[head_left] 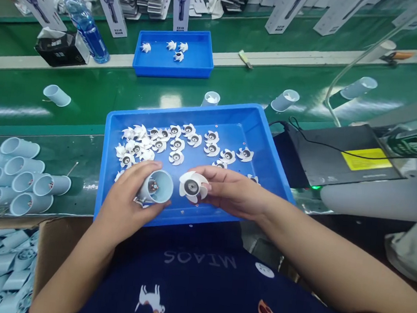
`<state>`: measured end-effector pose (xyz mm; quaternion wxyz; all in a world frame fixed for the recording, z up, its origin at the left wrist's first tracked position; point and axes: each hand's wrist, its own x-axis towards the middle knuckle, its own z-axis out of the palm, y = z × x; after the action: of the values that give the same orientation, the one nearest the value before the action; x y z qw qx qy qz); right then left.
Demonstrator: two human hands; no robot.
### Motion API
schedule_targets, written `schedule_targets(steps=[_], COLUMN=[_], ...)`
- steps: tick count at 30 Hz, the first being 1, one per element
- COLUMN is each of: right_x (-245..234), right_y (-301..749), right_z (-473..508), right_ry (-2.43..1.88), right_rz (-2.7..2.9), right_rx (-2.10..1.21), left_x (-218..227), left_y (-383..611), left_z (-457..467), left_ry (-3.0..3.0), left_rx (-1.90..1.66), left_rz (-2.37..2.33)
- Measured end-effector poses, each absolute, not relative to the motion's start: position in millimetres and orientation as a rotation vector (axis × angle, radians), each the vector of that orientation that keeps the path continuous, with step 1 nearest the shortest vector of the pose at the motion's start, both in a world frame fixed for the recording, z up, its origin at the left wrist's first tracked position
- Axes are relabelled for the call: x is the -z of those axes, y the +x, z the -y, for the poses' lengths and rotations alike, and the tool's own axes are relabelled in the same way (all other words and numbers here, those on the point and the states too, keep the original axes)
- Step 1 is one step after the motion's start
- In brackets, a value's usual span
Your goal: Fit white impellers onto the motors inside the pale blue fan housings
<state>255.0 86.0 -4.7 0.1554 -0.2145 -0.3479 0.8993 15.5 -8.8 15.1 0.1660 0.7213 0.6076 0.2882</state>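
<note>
My left hand (127,200) is wrapped round a light blue cylindrical housing (164,187), its open end facing me and a small motor with copper windings visible inside. Just to its right, my right hand (230,191) pinches a white fan impeller (193,186) by its blades, the dark ring of its hub turned up. Housing and impeller are a short gap apart. Both hands are above a large blue tray (267,152), where many white impellers (176,157) lie, heaped at the left and spread singly toward the right.
Light blue housings (20,165) are stacked at the left, above a cardboard box (58,245) of more parts. Beyond the tray, single housings stand on the green belt (133,94). A smaller blue tray (172,68), water bottle (85,24) and black device (340,153) surround the area.
</note>
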Motion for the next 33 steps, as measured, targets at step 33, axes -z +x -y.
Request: schedule_targets(steps=[33], right_x=[-15.4], right_y=[299.6], right_z=[-40.4], right_ry=[-0.694], right_rz=[1.974], right_rx=[-0.706], left_x=[-31.0], left_y=[38.6], left_z=[-180.2], left_ry=[2.327], left_rx=[-0.622], left_rz=[-1.678])
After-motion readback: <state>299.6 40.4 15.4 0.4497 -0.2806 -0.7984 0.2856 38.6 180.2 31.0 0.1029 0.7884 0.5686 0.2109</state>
